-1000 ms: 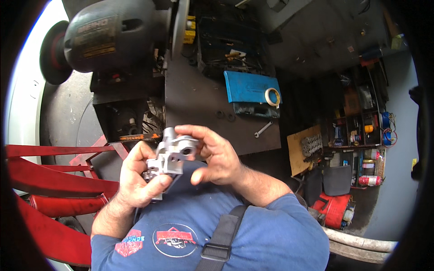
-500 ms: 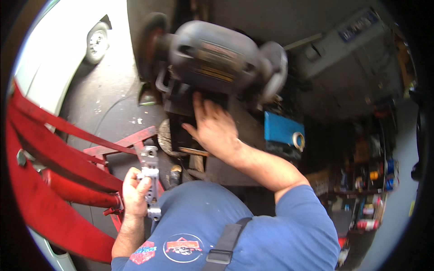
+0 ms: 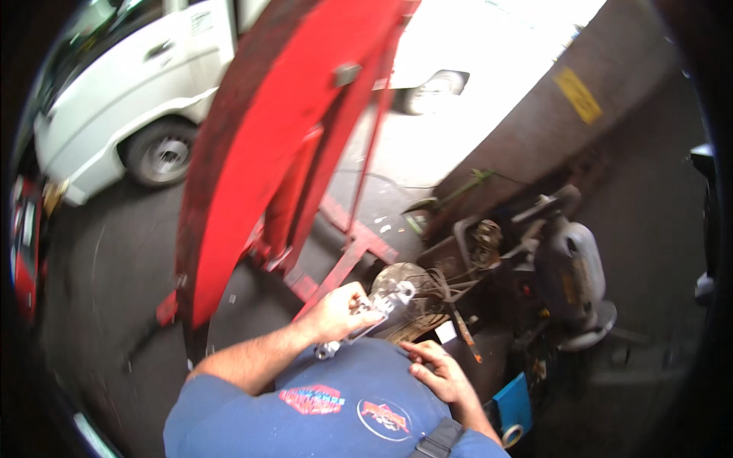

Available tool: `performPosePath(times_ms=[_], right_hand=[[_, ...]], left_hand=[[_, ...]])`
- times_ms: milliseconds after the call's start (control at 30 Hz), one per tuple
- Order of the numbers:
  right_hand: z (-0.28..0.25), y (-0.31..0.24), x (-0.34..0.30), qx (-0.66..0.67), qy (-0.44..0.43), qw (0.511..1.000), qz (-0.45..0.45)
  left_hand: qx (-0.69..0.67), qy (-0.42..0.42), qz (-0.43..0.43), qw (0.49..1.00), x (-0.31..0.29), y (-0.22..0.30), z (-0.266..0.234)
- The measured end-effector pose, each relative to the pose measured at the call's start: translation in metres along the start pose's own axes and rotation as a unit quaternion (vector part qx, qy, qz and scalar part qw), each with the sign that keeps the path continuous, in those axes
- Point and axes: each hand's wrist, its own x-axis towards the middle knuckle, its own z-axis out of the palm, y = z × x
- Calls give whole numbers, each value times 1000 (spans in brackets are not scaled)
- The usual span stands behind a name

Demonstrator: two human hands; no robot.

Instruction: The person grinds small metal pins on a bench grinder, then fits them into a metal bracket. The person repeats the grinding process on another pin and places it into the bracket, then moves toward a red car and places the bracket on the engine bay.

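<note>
My left hand (image 3: 340,313) is closed around a long silver metal part (image 3: 397,296) with holes and rounded ends, and carries it slantwise in front of my belly. The fingers cover its middle, and I cannot make out its exact kind. Close to the front of my blue shirt hangs my right hand (image 3: 445,375), its fingers loosely bent and a little apart, with nothing visible in them. Beyond it on the right is a grey bench grinder (image 3: 574,267), smeared by motion. A round, dirty pale disc-shaped surface (image 3: 401,281) lies just past the metal part.
A tall red shop crane (image 3: 229,160) rises at the left, its legs (image 3: 343,267) reaching across the floor. Behind it stands a white van (image 3: 130,99). Cables and an orange-tipped rod (image 3: 466,336) lie before the grinder. A blue box (image 3: 513,404) and tape roll (image 3: 512,436) sit lower right.
My view has swung left, putting the grinder at the right. My right hand has left the grinder's stand and come back near my belly. The left hand still grips the metal part.
</note>
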Motion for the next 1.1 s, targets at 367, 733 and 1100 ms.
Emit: performPosePath(times_ms=[367,733,1100], right_hand=[[83,119,16,347,-247,878,220],[102,166,48,95,-263,905,319],[197,158,125,-135,-309,893,297]], left_hand=[[40,356,-155,921,-175,-169,14],[-353,493,-166,777,-351,-271,13],[-380,432,-128,808,-430,-292,-26]])
